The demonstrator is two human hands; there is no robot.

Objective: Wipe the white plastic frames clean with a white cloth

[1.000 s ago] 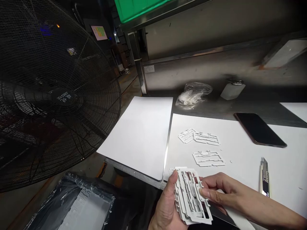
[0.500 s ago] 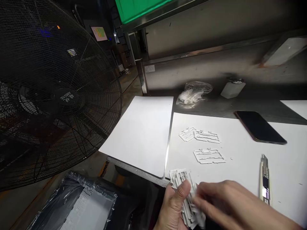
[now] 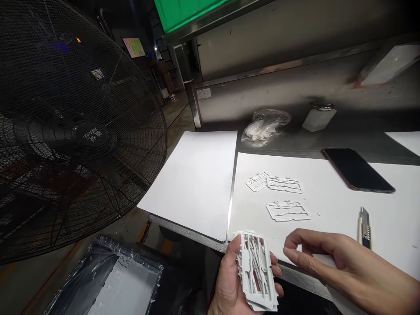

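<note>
My left hand is closed around a stack of thin white plastic frames, held at the front edge of the table. The top frame faces up and shows long slots; the frames beneath are partly hidden. To the right of the stack, apart from it, my right hand hovers with bent fingers and the thumb a little away from them; nothing shows between them. On the white sheet beyond lie a single white frame and two overlapping frames. A utility knife lies behind my right hand.
A phone lies at the right. Farther back are a clear plastic bag and a squat bottle. A large fan stands at the left, above a plastic-lined container. Another white sheet covers the table's left part.
My right hand has drawn away from the stack to the right. The stack in my left hand now shows its top frame facing up. The view has shifted slightly.
</note>
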